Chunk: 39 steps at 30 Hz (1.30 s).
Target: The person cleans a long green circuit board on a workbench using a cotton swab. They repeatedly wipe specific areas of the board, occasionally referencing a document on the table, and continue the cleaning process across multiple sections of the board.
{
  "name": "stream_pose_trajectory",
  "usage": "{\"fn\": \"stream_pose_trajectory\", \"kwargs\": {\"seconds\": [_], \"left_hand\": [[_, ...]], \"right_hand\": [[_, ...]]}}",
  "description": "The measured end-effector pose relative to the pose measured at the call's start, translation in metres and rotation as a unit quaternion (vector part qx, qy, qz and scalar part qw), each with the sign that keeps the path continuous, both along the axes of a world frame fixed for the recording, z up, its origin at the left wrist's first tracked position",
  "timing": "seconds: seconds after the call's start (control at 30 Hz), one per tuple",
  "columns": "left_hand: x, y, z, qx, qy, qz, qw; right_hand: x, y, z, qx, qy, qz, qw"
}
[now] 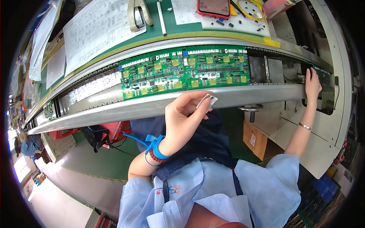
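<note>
My left hand (183,118), with a blue wrist strap (156,147) round its wrist, is raised in front of the conveyor's near rail. Thumb and fingers pinch a small white piece (209,100) with a dark mark on it; its exact kind is unclear. Behind it, green circuit boards (187,84) full of parts and yellow blocks lie side by side on the conveyor. Far to the right, my right hand (313,86) reaches over the rail with fingers stretched out. Beside those fingers, another green board (324,78) shows partly inside the machine opening.
The metal rail (258,92) runs across in front of me, with a round handle (251,108) below. Behind the conveyor are a stapler (137,17), a white pen (161,19), printed sheets (95,36), a red-cased phone (213,7) and loose black components (231,25). A cardboard box (254,142) stands underneath.
</note>
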<state>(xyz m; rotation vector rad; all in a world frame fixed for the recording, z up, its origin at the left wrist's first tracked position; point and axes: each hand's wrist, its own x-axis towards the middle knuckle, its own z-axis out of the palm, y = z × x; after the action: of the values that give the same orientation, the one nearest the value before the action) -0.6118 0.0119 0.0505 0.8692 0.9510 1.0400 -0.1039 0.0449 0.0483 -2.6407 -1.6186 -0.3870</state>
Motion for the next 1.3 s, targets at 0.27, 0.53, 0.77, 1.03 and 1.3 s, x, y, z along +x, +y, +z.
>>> {"fn": "stream_pose_trajectory", "kwargs": {"seconds": [0.27, 0.53, 0.77, 1.03, 1.3], "left_hand": [[0.009, -0.001, -0.004, 0.019, 0.053, -0.006, 0.998], [0.014, 0.002, -0.004, 0.116, 0.162, -0.043, 0.979], [0.015, 0.004, -0.009, 0.180, 0.222, -0.062, 0.956], [0.009, 0.012, -0.010, 0.236, 0.246, -0.030, 0.940], [-0.001, 0.030, -0.015, 0.399, 0.258, 0.040, 0.879]], "right_hand": [[-0.254, -0.012, 0.040, 0.039, 0.422, 0.305, 0.853], [-0.301, -0.013, 0.040, -0.061, 0.592, 0.395, 0.699], [-0.299, -0.015, 0.046, -0.098, 0.580, 0.379, 0.714], [-0.292, -0.010, 0.038, -0.029, 0.645, 0.305, 0.700], [-0.302, 0.037, 0.010, 0.106, 0.512, 0.244, 0.817]]}}
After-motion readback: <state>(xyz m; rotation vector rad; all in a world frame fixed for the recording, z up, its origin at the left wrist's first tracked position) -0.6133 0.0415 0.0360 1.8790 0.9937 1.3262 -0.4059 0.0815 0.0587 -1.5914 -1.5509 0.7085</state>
